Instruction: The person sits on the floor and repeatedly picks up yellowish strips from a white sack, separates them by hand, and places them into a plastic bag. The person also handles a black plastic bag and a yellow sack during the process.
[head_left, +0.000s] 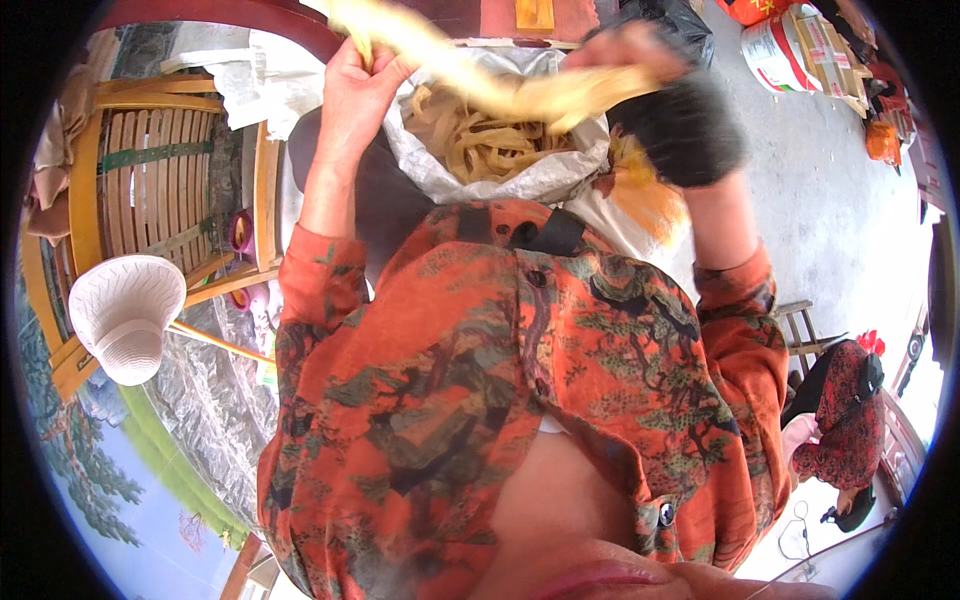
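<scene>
A pale yellow strip of fibrous-looking material (517, 96) stretches between my hands, blurred by motion. My left hand (360, 90) pinches it near its upper left part. At its other end, my right hand (637, 56) grips the strip; the fingers are blurred. A black wrap or fingerless glove (679, 127) covers that hand's back and wrist. Below the strip, an open white woven sack (495, 187) stands at my lap, holding a tangled heap of tan strips (487, 146).
On the left stand a slatted bamboo and wood chair (157, 172) and a white brimmed hat (127, 319). A white bucket (776, 56) and cardboard box (829, 56) are at upper right. A black plastic bag (686, 22) lies beyond my right hand. Another person (844, 420) sits at right.
</scene>
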